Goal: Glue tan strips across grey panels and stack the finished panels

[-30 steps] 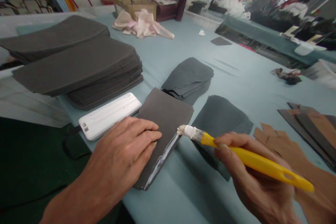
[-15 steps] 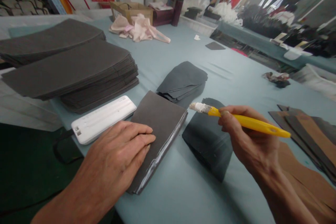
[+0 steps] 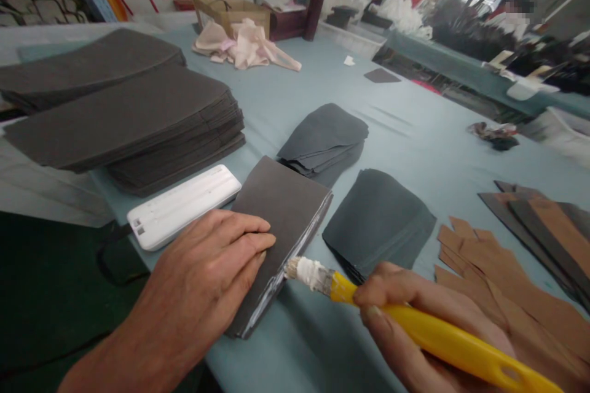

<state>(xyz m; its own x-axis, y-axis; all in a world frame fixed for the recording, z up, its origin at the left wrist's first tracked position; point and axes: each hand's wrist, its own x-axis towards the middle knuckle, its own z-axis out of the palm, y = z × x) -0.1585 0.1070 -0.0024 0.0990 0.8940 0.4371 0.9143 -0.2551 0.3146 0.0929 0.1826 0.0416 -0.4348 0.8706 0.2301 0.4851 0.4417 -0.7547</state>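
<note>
Under my left hand (image 3: 216,270) lies a stack of dark grey sheets (image 3: 286,196), near the table's front edge. The fingers are stretched out flat on its top. White paste streaks run along the stack's right edge. My right hand (image 3: 415,319) is closed round the yellow handle of a paintbrush (image 3: 341,287). White paste coats the brush's metal band and bristles, and the tip is at the streaked edge. A white oblong device (image 3: 184,206) lies just left of the stack. Behind and to the right are two piles of dark pieces, one bluish grey (image 3: 325,135), one greenish (image 3: 375,215).
Tall stacks of dark sheets (image 3: 138,113) fill the left of the blue-green table (image 3: 415,141). Brown pieces (image 3: 498,270) and dark strips (image 3: 530,215) lie at the right. Pink cloth (image 3: 249,43) and a cardboard box (image 3: 230,15) are at the back. People are at the far side.
My right hand has come down and nearer, bringing the brush from above the greenish pile to the stack's pasted edge. My left hand stays on the stack.
</note>
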